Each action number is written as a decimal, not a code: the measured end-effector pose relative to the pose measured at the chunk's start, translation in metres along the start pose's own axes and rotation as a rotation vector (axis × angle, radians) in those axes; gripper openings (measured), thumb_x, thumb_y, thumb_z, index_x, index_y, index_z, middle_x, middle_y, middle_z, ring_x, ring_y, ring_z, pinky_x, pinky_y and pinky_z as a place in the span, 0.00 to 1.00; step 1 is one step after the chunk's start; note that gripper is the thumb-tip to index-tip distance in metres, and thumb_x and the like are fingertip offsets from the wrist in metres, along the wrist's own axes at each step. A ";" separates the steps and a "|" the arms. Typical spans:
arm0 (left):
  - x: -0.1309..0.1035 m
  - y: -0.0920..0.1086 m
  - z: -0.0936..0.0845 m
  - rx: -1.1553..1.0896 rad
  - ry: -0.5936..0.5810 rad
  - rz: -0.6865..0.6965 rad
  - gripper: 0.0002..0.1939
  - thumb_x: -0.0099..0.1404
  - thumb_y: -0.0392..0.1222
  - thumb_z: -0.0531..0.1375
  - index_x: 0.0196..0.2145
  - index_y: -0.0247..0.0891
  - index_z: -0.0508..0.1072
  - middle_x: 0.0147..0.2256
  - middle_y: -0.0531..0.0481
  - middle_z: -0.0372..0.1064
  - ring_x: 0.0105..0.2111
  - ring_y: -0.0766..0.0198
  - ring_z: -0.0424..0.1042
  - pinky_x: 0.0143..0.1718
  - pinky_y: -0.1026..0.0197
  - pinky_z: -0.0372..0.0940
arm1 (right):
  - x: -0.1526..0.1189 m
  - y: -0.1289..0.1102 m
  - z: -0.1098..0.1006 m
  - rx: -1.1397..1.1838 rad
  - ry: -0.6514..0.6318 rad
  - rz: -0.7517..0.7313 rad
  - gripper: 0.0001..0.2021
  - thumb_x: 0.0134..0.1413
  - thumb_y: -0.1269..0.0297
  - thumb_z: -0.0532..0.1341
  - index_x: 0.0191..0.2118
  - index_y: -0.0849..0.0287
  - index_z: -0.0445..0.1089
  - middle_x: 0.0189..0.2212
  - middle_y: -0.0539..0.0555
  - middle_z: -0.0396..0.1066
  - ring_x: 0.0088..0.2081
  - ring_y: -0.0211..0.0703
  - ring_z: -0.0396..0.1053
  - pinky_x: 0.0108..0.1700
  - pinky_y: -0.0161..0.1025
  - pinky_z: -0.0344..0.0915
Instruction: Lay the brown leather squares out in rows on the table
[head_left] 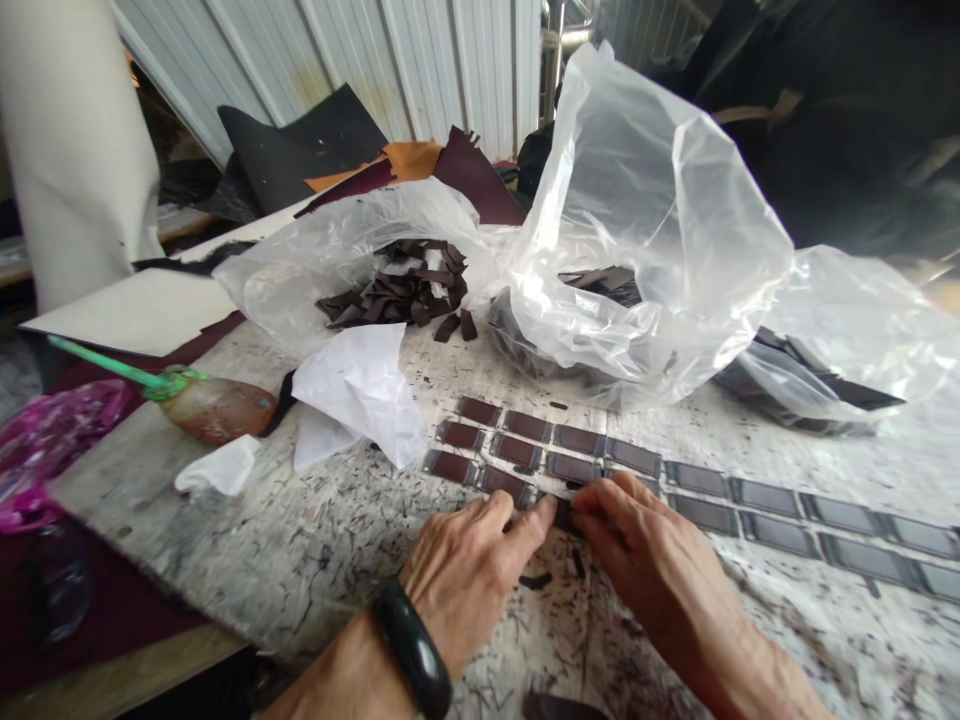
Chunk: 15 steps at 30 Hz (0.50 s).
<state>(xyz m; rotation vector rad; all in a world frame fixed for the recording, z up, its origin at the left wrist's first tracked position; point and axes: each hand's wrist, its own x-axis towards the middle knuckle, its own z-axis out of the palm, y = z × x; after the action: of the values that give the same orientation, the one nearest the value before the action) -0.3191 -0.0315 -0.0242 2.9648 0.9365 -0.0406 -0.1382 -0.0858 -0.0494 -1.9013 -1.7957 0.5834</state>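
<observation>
A small dark brown piece, leather by its look [559, 512], lies on the worktable between my two hands. My left hand [469, 560], with a black band on its wrist, presses its fingertips on the left end of this piece. At the right end, my right hand [645, 545] pinches the piece between thumb and fingers. Just beyond my hands, rows of flat brown rectangles with dark edges [517, 452] lie side by side and run off to the right. My fingers partly cover the nearest ones.
Behind the rows stand an open clear plastic bag [652, 200] with dark pieces and another bag [300, 265] with brown strips [412, 285]. White paper [360, 390] and a glue-stained bottle with a green spout [217, 405] lie left. Dark scraps litter the worktable [300, 540].
</observation>
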 end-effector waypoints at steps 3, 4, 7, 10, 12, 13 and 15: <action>-0.002 -0.003 -0.007 -0.190 0.072 -0.012 0.27 0.63 0.28 0.48 0.58 0.43 0.58 0.34 0.49 0.69 0.28 0.60 0.71 0.29 0.57 0.69 | -0.001 0.002 -0.004 0.047 0.007 -0.011 0.11 0.61 0.66 0.49 0.32 0.56 0.67 0.28 0.52 0.66 0.29 0.42 0.67 0.29 0.37 0.61; -0.004 -0.002 -0.011 -0.296 0.122 -0.022 0.25 0.64 0.30 0.48 0.58 0.43 0.58 0.35 0.49 0.69 0.29 0.61 0.71 0.33 0.58 0.69 | -0.004 0.000 -0.007 0.090 0.035 -0.013 0.10 0.61 0.65 0.50 0.33 0.56 0.67 0.28 0.52 0.66 0.28 0.42 0.67 0.29 0.36 0.61; -0.012 0.008 -0.022 -0.636 0.151 -0.168 0.28 0.64 0.35 0.51 0.61 0.47 0.53 0.30 0.54 0.70 0.28 0.65 0.70 0.36 0.62 0.67 | -0.016 -0.008 -0.019 0.289 0.075 -0.054 0.08 0.61 0.61 0.54 0.35 0.53 0.69 0.28 0.51 0.68 0.27 0.40 0.67 0.30 0.35 0.63; -0.020 0.026 -0.029 -0.873 -0.141 -0.372 0.38 0.59 0.38 0.56 0.64 0.50 0.45 0.36 0.52 0.72 0.34 0.60 0.72 0.38 0.60 0.67 | -0.032 -0.020 -0.029 0.535 -0.051 -0.160 0.07 0.59 0.59 0.56 0.38 0.49 0.71 0.33 0.52 0.71 0.32 0.42 0.69 0.34 0.34 0.66; -0.023 0.038 -0.031 -0.983 -0.324 -0.435 0.44 0.55 0.36 0.59 0.64 0.51 0.42 0.48 0.47 0.69 0.46 0.54 0.69 0.47 0.54 0.63 | -0.040 -0.026 -0.031 0.647 -0.142 -0.225 0.07 0.57 0.60 0.57 0.36 0.47 0.73 0.34 0.52 0.72 0.34 0.44 0.70 0.36 0.35 0.68; -0.023 0.043 -0.031 -1.022 -0.373 -0.442 0.46 0.53 0.34 0.59 0.64 0.51 0.42 0.51 0.46 0.67 0.50 0.52 0.67 0.51 0.52 0.60 | -0.044 -0.028 -0.031 0.681 -0.171 -0.246 0.06 0.56 0.61 0.58 0.35 0.47 0.73 0.32 0.51 0.73 0.34 0.44 0.71 0.36 0.35 0.68; -0.022 0.050 -0.033 -1.073 -0.398 -0.427 0.49 0.48 0.29 0.59 0.64 0.49 0.43 0.51 0.46 0.67 0.51 0.52 0.66 0.52 0.52 0.58 | -0.050 -0.027 -0.027 0.707 -0.171 -0.226 0.04 0.52 0.61 0.61 0.31 0.49 0.74 0.29 0.50 0.73 0.32 0.44 0.71 0.35 0.35 0.68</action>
<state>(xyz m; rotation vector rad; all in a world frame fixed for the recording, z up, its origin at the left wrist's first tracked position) -0.3080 -0.0837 0.0107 1.6832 1.0456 -0.0952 -0.1465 -0.1353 -0.0117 -1.1850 -1.5740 1.1386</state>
